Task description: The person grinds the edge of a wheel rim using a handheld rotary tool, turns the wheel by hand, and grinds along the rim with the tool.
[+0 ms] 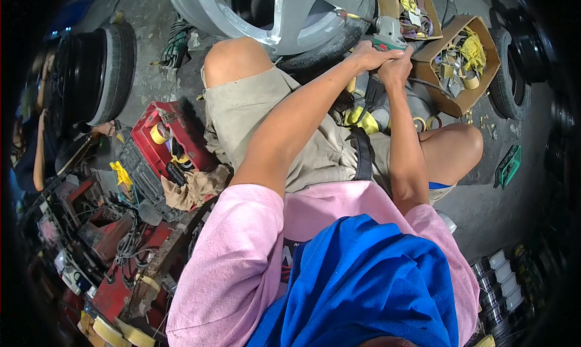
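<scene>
Both hands meet at the upper centre-right around a grey and green power tool [389, 33]. My left hand [370, 58] comes in from the left, its fingers wrapped over the near side of the tool. Close beside it, my right hand [396, 70] grips the tool from below. A thin shaft with an orange-yellow part points left from the tool, its tip beside a spoke of a silver alloy wheel [278, 29]. The wheel lies on a black tire [321, 59] in front of my knees. My hands partly hide the tool body.
Two cardboard boxes of scraps [457, 102] [417, 32] stand at the upper right. An open red toolbox [145, 144] sits left of my legs. Tape rolls [433, 123] lie between my legs. Another person's hand [106, 128] shows at the far left, near an upright tire [121, 72].
</scene>
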A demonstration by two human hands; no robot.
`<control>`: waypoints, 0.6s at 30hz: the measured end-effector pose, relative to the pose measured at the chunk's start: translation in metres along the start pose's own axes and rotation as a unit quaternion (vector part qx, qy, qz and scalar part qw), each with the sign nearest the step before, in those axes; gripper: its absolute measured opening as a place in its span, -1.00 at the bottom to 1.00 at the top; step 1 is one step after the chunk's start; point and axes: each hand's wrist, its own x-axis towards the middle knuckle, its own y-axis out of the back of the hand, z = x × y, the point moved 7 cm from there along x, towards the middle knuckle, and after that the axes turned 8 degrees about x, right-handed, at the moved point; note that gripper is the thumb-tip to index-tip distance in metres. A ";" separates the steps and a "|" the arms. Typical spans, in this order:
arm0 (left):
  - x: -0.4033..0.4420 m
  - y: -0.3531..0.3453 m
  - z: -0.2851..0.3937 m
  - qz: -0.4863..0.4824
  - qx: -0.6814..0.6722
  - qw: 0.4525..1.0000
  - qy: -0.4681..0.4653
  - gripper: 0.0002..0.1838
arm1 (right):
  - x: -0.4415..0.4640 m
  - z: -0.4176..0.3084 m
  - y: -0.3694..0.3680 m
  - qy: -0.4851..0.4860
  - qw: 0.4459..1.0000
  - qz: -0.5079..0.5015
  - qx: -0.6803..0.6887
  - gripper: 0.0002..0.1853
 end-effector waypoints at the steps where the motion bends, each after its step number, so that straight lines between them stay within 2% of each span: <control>1: 0.002 -0.002 0.000 -0.006 0.003 1.000 -0.001 0.11 | 0.004 0.009 -0.002 -0.017 1.000 -0.017 -0.017 -0.37; 2: 0.003 -0.004 0.000 -0.011 0.006 1.000 -0.003 0.10 | 0.007 0.017 -0.005 -0.033 0.998 -0.034 -0.034 -0.31; 6: -0.003 0.002 0.009 0.016 0.037 0.998 0.037 0.01 | 0.011 0.013 -0.004 -0.027 0.998 -0.016 -0.046 -0.32; 8: -0.012 0.002 0.021 -0.005 -0.026 1.000 -0.006 -0.08 | 0.015 0.005 -0.005 0.000 0.999 -0.028 -0.023 -0.33; 9: -0.013 0.002 0.021 -0.005 -0.025 1.000 -0.006 -0.08 | 0.014 -0.004 -0.002 0.000 0.999 -0.028 -0.023 -0.33; 11: -0.014 0.004 0.022 0.009 -0.046 0.998 -0.030 -0.11 | 0.008 -0.026 0.003 0.027 0.999 -0.026 0.005 -0.46; 15: -0.003 0.005 0.013 0.016 -0.032 0.998 -0.046 -0.12 | 0.010 -0.023 0.001 0.054 0.998 -0.024 0.014 -0.47; 17: -0.012 0.002 0.019 -0.009 -0.035 0.999 -0.034 -0.07 | 0.007 -0.013 0.001 0.015 0.999 -0.025 -0.018 -0.29; 18: -0.007 0.000 0.014 -0.010 -0.035 0.999 -0.035 -0.07 | 0.005 -0.006 -0.001 0.015 0.999 -0.024 -0.019 -0.29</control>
